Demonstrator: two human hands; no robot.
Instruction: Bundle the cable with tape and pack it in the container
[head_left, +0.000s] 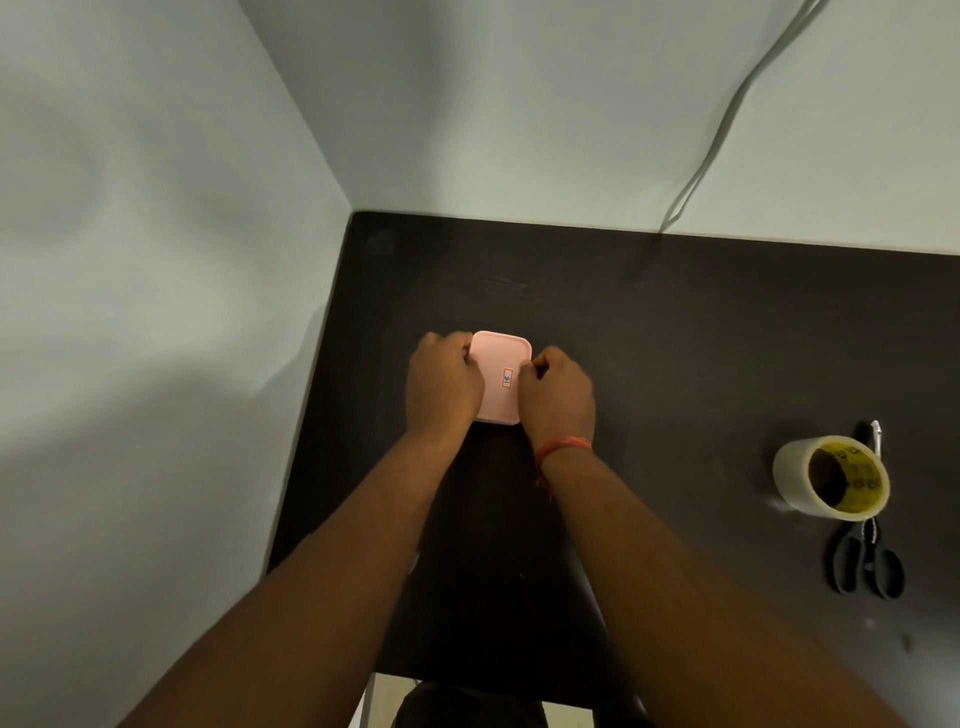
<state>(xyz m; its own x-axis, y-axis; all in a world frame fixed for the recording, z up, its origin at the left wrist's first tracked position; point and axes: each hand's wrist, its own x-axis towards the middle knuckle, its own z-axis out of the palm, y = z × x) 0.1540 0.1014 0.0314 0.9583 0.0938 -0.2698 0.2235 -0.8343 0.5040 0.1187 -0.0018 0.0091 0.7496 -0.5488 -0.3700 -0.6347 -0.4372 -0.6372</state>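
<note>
A small pink container (500, 364) with its pink lid on and a small sticker on top stands on the dark table (675, 332). My left hand (442, 382) grips its left side, fingers curled over the lid's edge. My right hand (557, 392) grips its right side the same way; an orange thread is tied around that wrist. Whatever is inside the container is hidden by the lid. No bundled cable shows on the table.
A roll of clear tape (830, 477) lies at the right of the table, resting on black-handled scissors (865, 564). A thin cable (727, 119) hangs down the back wall. Walls close in the table at the left and back.
</note>
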